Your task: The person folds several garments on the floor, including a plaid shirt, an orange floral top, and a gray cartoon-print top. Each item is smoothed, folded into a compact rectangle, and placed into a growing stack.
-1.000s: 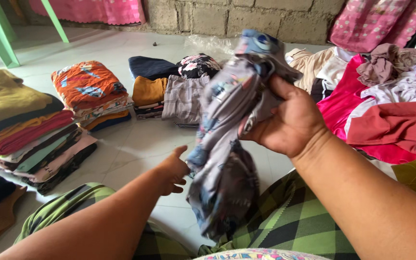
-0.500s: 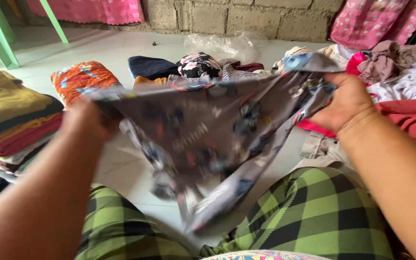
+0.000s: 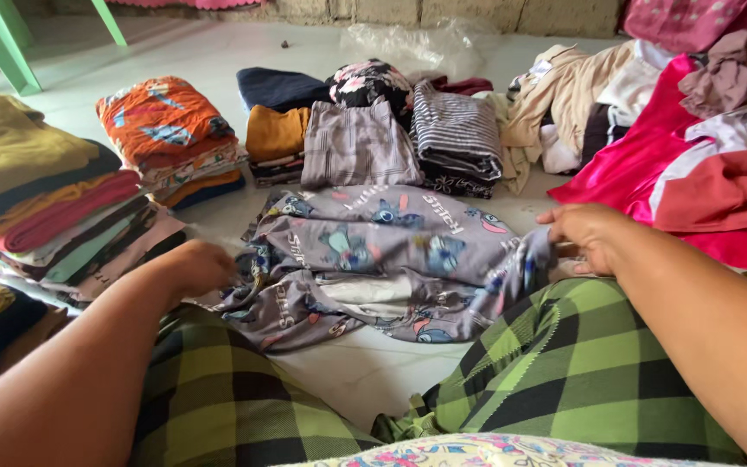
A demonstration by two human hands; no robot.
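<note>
Stacks of folded clothes [image 3: 62,199] lie beyond the left hand [image 3: 196,268]; a loose heap of pink and red clothes [image 3: 693,173] lies beyond the right hand [image 3: 585,235]. Between both hands, the grey cartoon-print garment [image 3: 382,251] lies spread on the floor [image 3: 356,372]. Each hand's fingers pinch one edge of it.

Folded stacks [image 3: 54,207] sit at nine o'clock, an orange pile [image 3: 166,130] at eleven, a striped bundle [image 3: 456,134] at twelve, loose pink clothes [image 3: 693,164] at two o'clock.
</note>
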